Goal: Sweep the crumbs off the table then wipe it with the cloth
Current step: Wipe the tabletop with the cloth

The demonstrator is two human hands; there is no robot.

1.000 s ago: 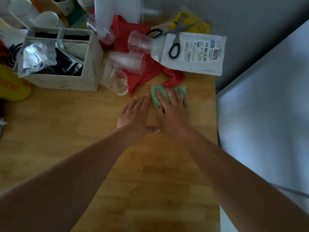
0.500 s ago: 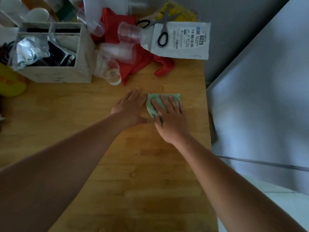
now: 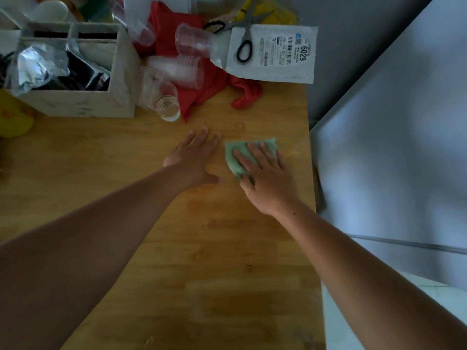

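Note:
A small green cloth [image 3: 236, 154] lies flat on the wooden table [image 3: 177, 248], close to its right edge. My right hand [image 3: 267, 178] presses down on the cloth with spread fingers and covers most of it. My left hand [image 3: 195, 159] rests flat on the bare wood just left of the cloth, palm down, fingers apart, holding nothing. No crumbs are visible on the wood.
At the back lie a red fabric [image 3: 199, 94], several clear plastic cups [image 3: 166, 104], a white labelled pouch [image 3: 273, 54] with scissors [image 3: 243, 34] on it, and a white box [image 3: 83, 72] of packets. The table's right edge borders a grey surface [image 3: 391, 147].
My right hand has slid the green cloth toward me, away from the red fabric. My left hand stays flat beside it, with a small gap now between the hands.

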